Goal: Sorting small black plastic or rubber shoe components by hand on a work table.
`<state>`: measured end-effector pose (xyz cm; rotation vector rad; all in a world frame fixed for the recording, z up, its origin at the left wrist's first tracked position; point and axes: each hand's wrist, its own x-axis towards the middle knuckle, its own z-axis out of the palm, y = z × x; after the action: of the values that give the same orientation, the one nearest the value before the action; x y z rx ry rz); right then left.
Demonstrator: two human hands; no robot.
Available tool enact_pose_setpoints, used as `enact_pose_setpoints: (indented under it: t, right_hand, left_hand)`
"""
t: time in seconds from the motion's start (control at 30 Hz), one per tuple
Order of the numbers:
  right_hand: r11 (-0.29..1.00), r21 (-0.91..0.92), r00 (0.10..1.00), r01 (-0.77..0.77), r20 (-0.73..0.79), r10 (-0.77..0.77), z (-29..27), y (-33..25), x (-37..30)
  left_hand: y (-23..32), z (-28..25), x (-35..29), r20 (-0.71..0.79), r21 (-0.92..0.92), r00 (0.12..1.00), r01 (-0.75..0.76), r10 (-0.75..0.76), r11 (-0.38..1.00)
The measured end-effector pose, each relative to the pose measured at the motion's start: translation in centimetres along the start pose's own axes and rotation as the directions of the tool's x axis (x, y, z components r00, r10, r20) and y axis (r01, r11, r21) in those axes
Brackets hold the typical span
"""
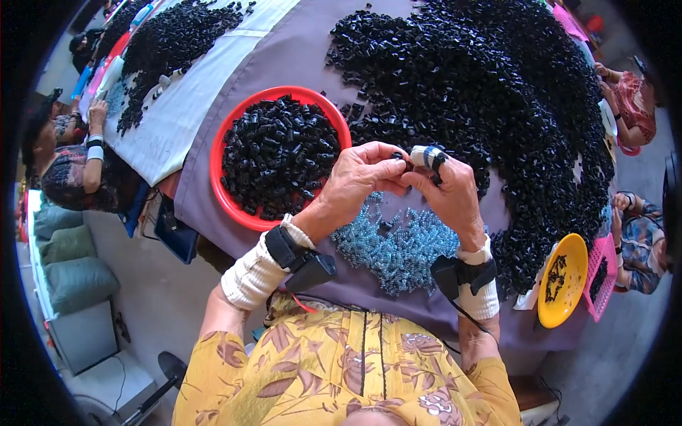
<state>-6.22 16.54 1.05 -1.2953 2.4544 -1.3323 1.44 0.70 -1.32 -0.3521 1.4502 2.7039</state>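
Above the table my left hand (355, 181) pinches a small black plastic part (399, 156) between thumb and forefinger. My right hand (455, 197) meets it there, thumb and fingers pressed together at the part. Whatever else the right fingertips grip is too small to make out. A striped cloth wrap (428, 157) covers a right finger. Just below both hands lies a heap of small, shiny light-blue pieces (398, 248), perhaps springs. Left of my left hand stands a red basin (219, 160) filled with black parts (277, 156).
A large pile of black parts (469, 78) spreads over the purple tablecloth (277, 64). At right sit a yellow bowl (579, 266) and a pink basket (602, 248). Other people work at the right edge and at a white-covered table (192, 92) at left.
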Motion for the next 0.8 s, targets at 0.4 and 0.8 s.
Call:
enact_pose_setpoints:
  t: [0.4, 0.8]
  right_hand:
    - [0.982, -0.135, 0.989, 0.133, 0.087, -0.122, -0.5, 0.8, 0.4]
    - [0.998, -0.07, 1.0, 0.007, -0.027, -0.009, 0.1, 0.0, -0.1]
  left_hand:
    - [-0.3, -0.1, 0.3, 0.033, 0.092, 0.998, -0.047, 0.044, 0.995]
    - [-0.1, 0.3, 0.1, -0.034, 0.008, 0.996, -0.085, 0.085, 0.996]
